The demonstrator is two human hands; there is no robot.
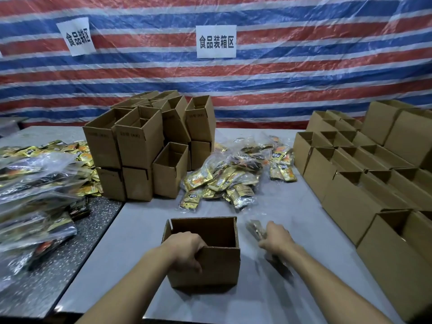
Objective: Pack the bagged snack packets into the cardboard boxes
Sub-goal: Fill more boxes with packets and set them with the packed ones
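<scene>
Near the front edge of the table (131, 230), the left hand (187, 249) grips the rim of the cardboard box (219, 270), apparently steadying it, while the right hand (277, 237) grasps a blurred snack packet (256, 229) just beside its right wall.

A small brown cardboard box (219, 265) stood open and upright near the front of the table, and the left hand (187, 249) gripped its near left corner. Just to its right, the right hand (277, 237) held a clear bag of packets (254, 229), too blurry to see well. More gold and black snack packets (231, 176) lay in a heap farther back, between a stack of open boxes (140, 146) and rows of open boxes (350, 197) on the right.
</scene>
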